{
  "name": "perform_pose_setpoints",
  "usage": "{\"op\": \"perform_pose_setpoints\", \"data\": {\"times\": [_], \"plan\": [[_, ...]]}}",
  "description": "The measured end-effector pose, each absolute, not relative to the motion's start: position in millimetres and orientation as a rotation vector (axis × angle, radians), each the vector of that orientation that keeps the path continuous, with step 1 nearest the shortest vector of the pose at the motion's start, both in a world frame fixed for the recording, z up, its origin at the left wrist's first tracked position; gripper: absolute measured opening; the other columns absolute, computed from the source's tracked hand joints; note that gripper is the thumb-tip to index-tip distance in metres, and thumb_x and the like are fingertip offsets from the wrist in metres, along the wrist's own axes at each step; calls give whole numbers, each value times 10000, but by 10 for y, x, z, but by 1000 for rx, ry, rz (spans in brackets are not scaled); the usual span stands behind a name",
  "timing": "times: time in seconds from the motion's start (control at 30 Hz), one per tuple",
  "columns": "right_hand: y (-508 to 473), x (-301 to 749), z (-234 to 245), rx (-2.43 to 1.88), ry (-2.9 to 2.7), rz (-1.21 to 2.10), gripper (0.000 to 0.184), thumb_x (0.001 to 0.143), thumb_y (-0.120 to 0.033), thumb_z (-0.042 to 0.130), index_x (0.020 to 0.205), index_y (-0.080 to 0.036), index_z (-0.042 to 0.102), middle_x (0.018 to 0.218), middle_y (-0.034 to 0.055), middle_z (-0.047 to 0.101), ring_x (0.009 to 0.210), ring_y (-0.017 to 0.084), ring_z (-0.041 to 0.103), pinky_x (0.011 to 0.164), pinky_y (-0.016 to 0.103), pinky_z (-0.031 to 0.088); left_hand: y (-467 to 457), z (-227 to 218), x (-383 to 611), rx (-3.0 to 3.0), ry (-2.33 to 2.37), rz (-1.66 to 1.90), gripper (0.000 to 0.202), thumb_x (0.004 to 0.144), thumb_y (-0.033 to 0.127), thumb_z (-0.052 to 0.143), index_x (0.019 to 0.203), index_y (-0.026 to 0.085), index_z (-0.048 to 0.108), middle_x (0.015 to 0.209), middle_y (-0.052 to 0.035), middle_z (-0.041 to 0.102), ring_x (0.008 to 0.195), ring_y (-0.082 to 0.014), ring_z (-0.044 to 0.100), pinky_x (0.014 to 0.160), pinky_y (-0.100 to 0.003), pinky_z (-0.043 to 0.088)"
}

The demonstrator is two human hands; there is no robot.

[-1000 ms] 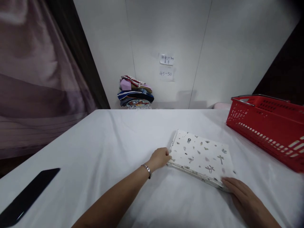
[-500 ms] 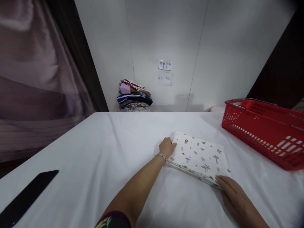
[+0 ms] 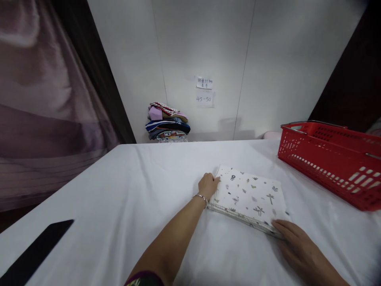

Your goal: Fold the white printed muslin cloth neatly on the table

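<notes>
A folded white cloth (image 3: 247,194) with small plant and animal prints lies flat on the white-covered table, its layered edge facing me. My left hand (image 3: 208,186), with a bracelet at the wrist, is closed on the cloth's left edge, thumb on top. At the near right corner, my right hand (image 3: 294,240) grips the cloth with its fingers together on top; the thumb is hidden beneath or behind them.
A red plastic basket (image 3: 327,159) stands on the right of the table (image 3: 143,178). A black flat object (image 3: 38,250) lies at the near left. Folded fabrics (image 3: 168,122) are stacked beyond the far edge, by a wall with paper labels (image 3: 204,99). A curtain (image 3: 44,99) hangs left.
The view has shifted slightly. Both hands keep their places on the cloth, which lies almost as before.
</notes>
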State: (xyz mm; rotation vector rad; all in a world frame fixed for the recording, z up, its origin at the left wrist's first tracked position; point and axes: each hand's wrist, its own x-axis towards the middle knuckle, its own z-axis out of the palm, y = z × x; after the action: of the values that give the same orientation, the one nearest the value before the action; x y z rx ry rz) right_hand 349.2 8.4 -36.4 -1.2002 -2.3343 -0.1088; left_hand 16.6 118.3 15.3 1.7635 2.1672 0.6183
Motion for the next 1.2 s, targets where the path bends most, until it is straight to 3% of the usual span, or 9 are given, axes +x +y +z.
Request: {"op": "perform_pose_setpoints", "data": {"times": [0.23, 0.4, 0.57, 0.73, 0.9, 1.0, 1.1, 1.2], "plan": [[336, 3285, -10, -1435, -2230, 259, 450, 868, -484, 440, 1207, -220, 573, 1309, 70, 523, 1202, 255, 477, 1018, 443, 400, 1234, 144, 221, 1807, 2225, 533, 270, 898, 328, 362, 933, 155, 565, 1031, -110, 588, 910, -207, 593, 747, -313, 436], [523, 3083, 223, -1428, -2275, 519, 443, 889, -513, 376, 1159, -250, 608, 1269, 54, 563, 1172, 251, 513, 965, 409, 450, 1258, 238, 288, 1945, 2230, 530, 234, 881, 292, 399, 1022, 172, 542, 1145, -109, 555, 1058, -219, 529, 870, -339, 411], [1045, 2936, 209, -1410, -2233, 121, 544, 891, -502, 365, 1330, -190, 442, 1406, 97, 406, 1315, 260, 326, 1060, 461, 307, 1412, 201, 450, 2283, 1980, 517, 407, 904, 359, 330, 1283, 234, 413, 1466, -52, 302, 1342, -217, 241, 1091, -414, 193], [1379, 2982, -218, -1713, -2303, -106, 613, 881, -518, 335, 1313, -96, 440, 1405, 167, 389, 1325, 310, 288, 1054, 524, 238, 1521, 1, 424, 2040, 1983, 416, 508, 896, 449, 276, 1371, 276, 313, 1515, -29, 183, 1338, -258, 258, 1059, -484, 230], [1394, 3075, -329, -1700, -2315, -38, 587, 891, -524, 318, 1303, -127, 448, 1420, 147, 374, 1337, 294, 264, 1059, 513, 223, 1478, 16, 389, 2063, 1969, 519, 455, 905, 404, 289, 1331, 268, 372, 1499, -38, 236, 1303, -229, 333, 1040, -424, 275], [1369, 3195, -312, -1743, -2136, 66, 577, 871, -492, 367, 1288, -104, 458, 1424, 162, 361, 1342, 306, 247, 1057, 484, 260, 1433, 100, 376, 1913, 2070, 590, 437, 915, 366, 287, 1320, 229, 379, 1428, -82, 373, 1248, -195, 416, 996, -328, 329], [1295, 3355, -320, -1861, -1846, 250, 618, 829, -473, 428, 1309, -83, 430, 1373, 180, 425, 1275, 319, 370, 1015, 453, 343, 1433, 189, 362, 1731, 2154, 561, 436, 908, 381, 311, 1270, 161, 419, 1265, -136, 539, 1141, -209, 520, 910, -300, 389], [1205, 3460, -307, -1883, -1668, 484, 675, 788, -463, 494, 1365, -137, 365, 1280, 143, 532, 1101, 289, 546, 916, 415, 438, 1480, 254, 356, 1632, 2169, 473, 443, 882, 423, 356, 1153, 105, 505, 1152, -192, 599, 1049, -261, 581, 825, -334, 430]]}}
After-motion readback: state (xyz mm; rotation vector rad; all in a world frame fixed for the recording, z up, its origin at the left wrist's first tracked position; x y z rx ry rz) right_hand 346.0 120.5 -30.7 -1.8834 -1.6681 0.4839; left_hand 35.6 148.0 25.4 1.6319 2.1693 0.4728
